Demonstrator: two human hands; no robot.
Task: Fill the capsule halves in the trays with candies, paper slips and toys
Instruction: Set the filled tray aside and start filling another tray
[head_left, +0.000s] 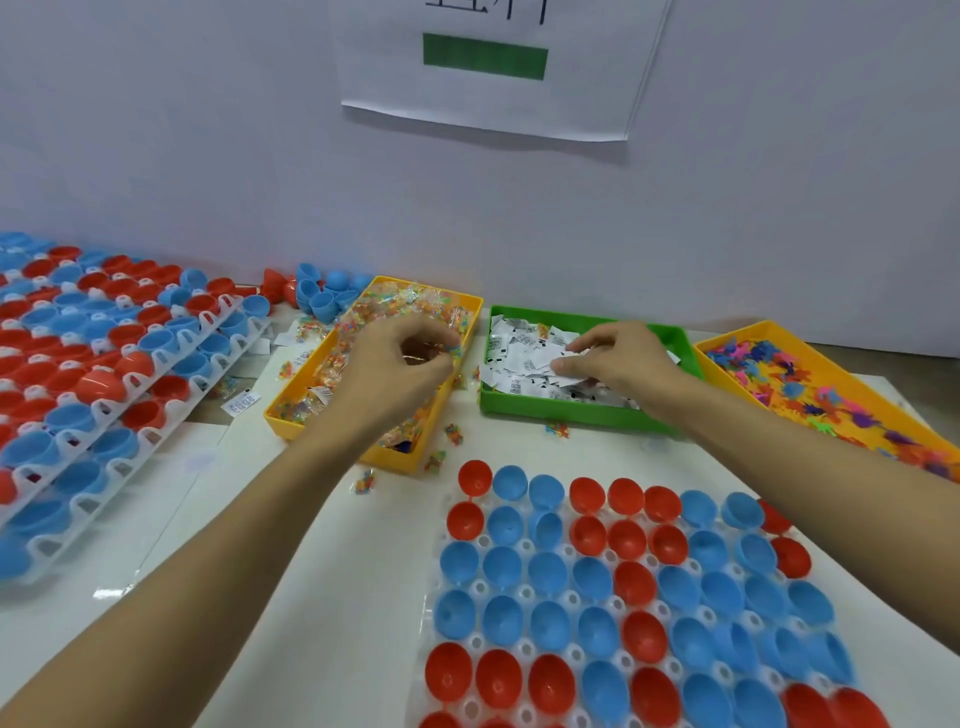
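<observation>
Head cam: empty capsule halves (618, 597) sit in the near tray. Left hand (400, 364) pinches candies (405, 306) in their bin, right hand (618, 358) pinches paper slips (524, 353). Grabbing clumps could double-fill cups, I reckon.

A single head-worn wide-angle view looks forward and down, close over the table (322, 561).
</observation>
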